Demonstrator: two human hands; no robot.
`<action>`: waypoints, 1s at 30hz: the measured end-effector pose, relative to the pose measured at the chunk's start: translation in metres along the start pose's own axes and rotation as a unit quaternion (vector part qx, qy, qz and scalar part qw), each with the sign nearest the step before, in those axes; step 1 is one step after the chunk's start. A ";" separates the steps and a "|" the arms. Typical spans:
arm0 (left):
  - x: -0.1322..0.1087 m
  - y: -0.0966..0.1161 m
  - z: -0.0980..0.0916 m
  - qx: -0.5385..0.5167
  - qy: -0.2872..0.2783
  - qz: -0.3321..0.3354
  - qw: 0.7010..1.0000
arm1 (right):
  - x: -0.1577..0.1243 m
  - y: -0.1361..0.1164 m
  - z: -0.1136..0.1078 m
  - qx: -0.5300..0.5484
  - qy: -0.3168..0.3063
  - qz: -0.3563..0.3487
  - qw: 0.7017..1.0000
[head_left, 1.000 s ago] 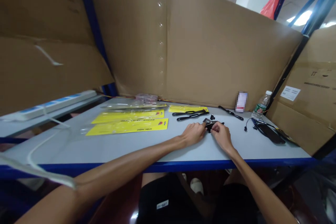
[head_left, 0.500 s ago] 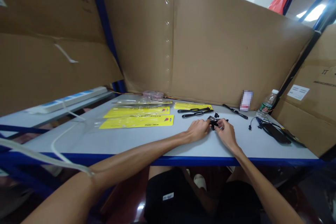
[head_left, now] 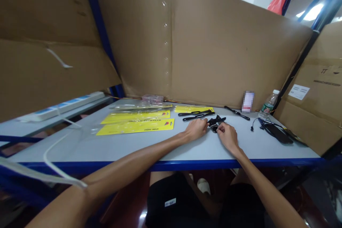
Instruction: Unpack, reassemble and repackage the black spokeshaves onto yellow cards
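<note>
1. Several things sit at the far left: a white power strip on a side shelf, with its cord trailing past the table edge.
2. Two yellow cards lie flat side by side in clear sleeves. A third card lies further right, near the cardboard wall. Their black print faces away and is too small to read, and the two cards in sleeves show a red mark at one end.
3. Two black straps lie loose, partly on the third card and in no sleeve.
4. Left hand rests on the table, fingers closed in a pinch on the left end of a small black piece.
5. That piece sits mid-table between both hands, just in front of the straps. Its exact shape is hard to make out.
6. Right hand pinches the piece's right side between thumb and forefinger.
7. Another strap lies alone behind the right hand. As things lie, the work looks far from finished: one piece is in hand and three straps are untouched.
8. A bottle stands by the wall, its green label unreadable.
9. A dark phone lies beside it with a cable.
10. A box at the far right carries a white label and marks like "TT". Nothing else on it can be read.
</note>
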State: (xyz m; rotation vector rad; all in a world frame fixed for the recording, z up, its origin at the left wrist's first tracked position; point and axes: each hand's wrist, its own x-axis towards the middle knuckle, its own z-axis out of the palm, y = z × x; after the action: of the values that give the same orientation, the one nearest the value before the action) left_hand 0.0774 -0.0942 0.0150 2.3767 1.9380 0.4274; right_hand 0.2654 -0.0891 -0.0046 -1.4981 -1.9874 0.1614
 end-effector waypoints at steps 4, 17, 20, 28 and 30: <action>0.009 -0.016 -0.006 0.021 0.017 -0.019 0.999 | -0.001 0.004 0.004 -0.027 0.009 0.011 1.000; 0.028 -0.075 -0.017 0.072 0.041 -0.024 0.996 | 0.082 0.059 -0.046 -0.195 0.020 0.085 0.977; 0.030 -0.085 -0.016 0.074 0.041 -0.020 0.996 | 0.101 0.084 -0.046 -0.251 -0.003 0.103 0.963; 0.041 -0.101 -0.013 0.074 0.024 -0.053 0.996 | 0.127 0.120 -0.033 -0.302 -0.095 0.130 0.940; 0.042 -0.103 -0.013 0.077 0.028 -0.059 0.995 | 0.133 0.122 -0.035 -0.293 -0.112 0.133 0.940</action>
State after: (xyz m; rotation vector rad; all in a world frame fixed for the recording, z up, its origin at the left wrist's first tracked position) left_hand -0.0164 -0.0334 0.0136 2.3439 2.1984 0.3545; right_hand 0.3649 0.0634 0.0221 -2.2140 -2.1100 -0.1771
